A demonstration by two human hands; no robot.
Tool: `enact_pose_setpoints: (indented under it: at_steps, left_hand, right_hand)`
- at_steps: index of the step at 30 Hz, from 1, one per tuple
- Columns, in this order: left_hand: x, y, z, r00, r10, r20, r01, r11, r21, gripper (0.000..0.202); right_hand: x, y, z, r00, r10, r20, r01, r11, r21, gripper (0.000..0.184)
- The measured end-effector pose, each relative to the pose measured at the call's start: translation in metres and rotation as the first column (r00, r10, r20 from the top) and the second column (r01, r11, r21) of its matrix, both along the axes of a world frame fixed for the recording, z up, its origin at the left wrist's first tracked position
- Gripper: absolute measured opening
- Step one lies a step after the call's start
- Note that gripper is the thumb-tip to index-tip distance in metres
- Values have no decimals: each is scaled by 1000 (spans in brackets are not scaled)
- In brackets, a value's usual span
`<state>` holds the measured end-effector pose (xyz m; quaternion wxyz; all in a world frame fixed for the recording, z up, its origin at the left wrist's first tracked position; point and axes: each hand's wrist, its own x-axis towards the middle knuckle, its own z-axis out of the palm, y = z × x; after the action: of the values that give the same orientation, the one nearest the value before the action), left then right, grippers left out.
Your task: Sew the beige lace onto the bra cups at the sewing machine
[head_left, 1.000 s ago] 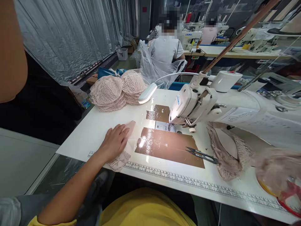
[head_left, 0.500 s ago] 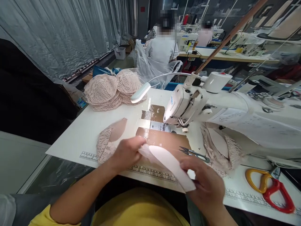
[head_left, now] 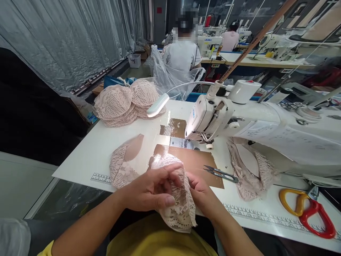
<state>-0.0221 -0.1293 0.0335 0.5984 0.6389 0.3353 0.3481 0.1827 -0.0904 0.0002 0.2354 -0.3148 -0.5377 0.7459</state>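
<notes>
Both hands meet at the near edge of the white bench (head_left: pixel 87 153), just in front of the person's yellow shirt. The left hand (head_left: pixel 151 186) has its grip pressed together on a pale pink lace piece (head_left: pixel 179 209), fingers curled over the top of it and the thumb tucked underneath. The right hand (head_left: pixel 201 193) pinches the same piece from the right side, partly hidden behind the fabric. The lace piece hangs bunched between the two hands, its scalloped lower edge drooping past the bench edge.

Left of the hands, a second lace cup (head_left: pixel 121 165) lies flat on the bench. A stack of lace cups (head_left: pixel 125 101) sits at the far left corner, close to the head of a gooseneck lamp (head_left: pixel 157 105). The sewing machine (head_left: pixel 239 121) fills the right half, its needle end above a glossy brown panel (head_left: pixel 198 161). Thread snips (head_left: pixel 220 173) lie on that panel's right part, near the right hand. More lace fabric (head_left: pixel 250 176) is heaped under the machine arm, and red and yellow scissors (head_left: pixel 310 211) rest at the near right. A person in a white top (head_left: pixel 183 55) sits at a far bench, facing away.
</notes>
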Motion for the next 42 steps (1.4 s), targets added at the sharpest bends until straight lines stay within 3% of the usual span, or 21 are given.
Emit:
enact_pose_setpoints:
  at_steps: [2, 4, 8, 11, 15, 17, 20, 24, 28, 30, 33, 35, 39, 42]
  left_hand:
    - [-6, 4, -3, 975, 197, -108, -183, 975, 125, 73]
    - [-11, 11, -6, 939, 293, -180, -256, 945, 202, 76]
    - [-17, 17, -9, 982, 55, -183, -49, 998, 36, 69]
    - [-16, 14, -10, 967, 96, -234, -81, 994, 73, 58]
    - [-10, 10, -15, 917, 306, -255, -211, 916, 341, 36]
    - [-7, 10, -17, 912, 327, -248, -201, 882, 427, 24]
    - [-5, 9, -14, 901, 312, -302, -143, 870, 472, 16]
    - [1, 5, -3, 913, 275, -300, -65, 826, 559, 18]
    - [13, 1, 2, 914, 138, -382, 134, 786, 603, 18]
    - [16, 1, 0, 891, 168, -421, 148, 770, 620, 18]
    - [13, 2, -8, 860, 313, -403, -17, 807, 590, 14]
    - [10, 3, -13, 855, 349, -383, -124, 855, 503, 8]
    - [11, 5, -24, 911, 244, -334, -157, 951, 268, 17]
    - [14, 6, -32, 933, 237, -270, -212, 970, 121, 24]
  right_hand:
    - [2, -2, -5, 996, 14, -83, -21, 996, -83, 33]
    - [3, -4, -5, 991, 26, -129, -38, 996, -86, 36]
    - [2, -4, 1, 986, -9, -167, -10, 993, -118, 35]
    - [1, -3, 2, 974, -149, -171, 133, 986, -106, 36]
    - [4, -4, -4, 951, -309, -11, 307, 937, 168, 48]
    - [6, -4, -7, 928, -366, 65, 323, 880, 348, 53]
    - [8, -5, -7, 911, -404, 82, 305, 794, 525, 42]
    - [10, -4, -4, 906, -423, 6, 332, 720, 609, 32]
    - [12, -3, -6, 919, -394, -10, 311, 712, 630, 28]
    - [13, -3, -7, 932, -362, -4, 278, 708, 649, 27]
    - [14, -3, -5, 939, -343, 9, 249, 698, 672, 27]
    - [13, -4, -2, 943, -331, 42, 221, 715, 664, 26]
    - [12, -3, 6, 962, -264, 68, 170, 774, 609, 25]
    - [19, -2, 10, 976, -206, 71, 129, 806, 577, 28]
